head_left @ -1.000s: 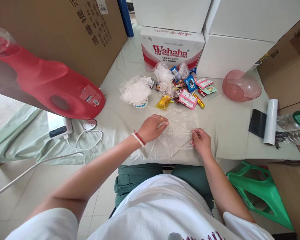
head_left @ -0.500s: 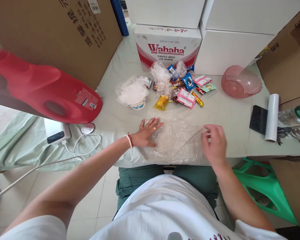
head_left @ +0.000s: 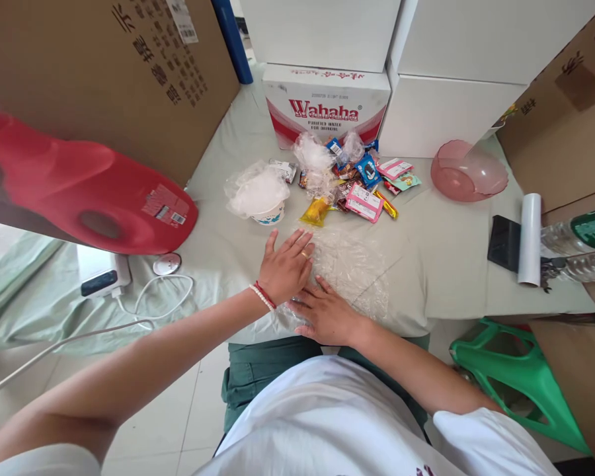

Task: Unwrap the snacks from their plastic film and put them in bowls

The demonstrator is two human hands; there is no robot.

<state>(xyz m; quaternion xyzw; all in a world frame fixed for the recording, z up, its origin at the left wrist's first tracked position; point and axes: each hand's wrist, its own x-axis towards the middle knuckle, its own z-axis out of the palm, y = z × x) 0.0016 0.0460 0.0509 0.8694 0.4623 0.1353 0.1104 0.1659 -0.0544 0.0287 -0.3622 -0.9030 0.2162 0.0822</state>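
A clear, crinkled sheet of plastic film [head_left: 359,268] lies spread on the cloth-covered table in front of me. My left hand [head_left: 286,268], with a ring and bracelets, rests on the film's left side, fingers stretched out. Close beside it my right hand [head_left: 327,314] lies flat on the near left part of the film, fingers apart. Neither hand grips anything. Beyond my left hand stands a paper bowl [head_left: 270,215] topped with bunched clear plastic [head_left: 255,188]. A heap of wrapped snacks [head_left: 361,188] and more crumpled plastic sits to its right.
At the left are a red jug [head_left: 94,192] and a white power bank [head_left: 102,271] with a cable. A pink translucent bowl [head_left: 469,175], a white roll [head_left: 529,241] and plastic bottles [head_left: 585,231] are at the right. A Wahaba-style printed carton [head_left: 327,106] stands behind.
My right hand has moved left across the film, letting go of its right edge, and now lies flat beside my left hand. My left hand remains on the film.
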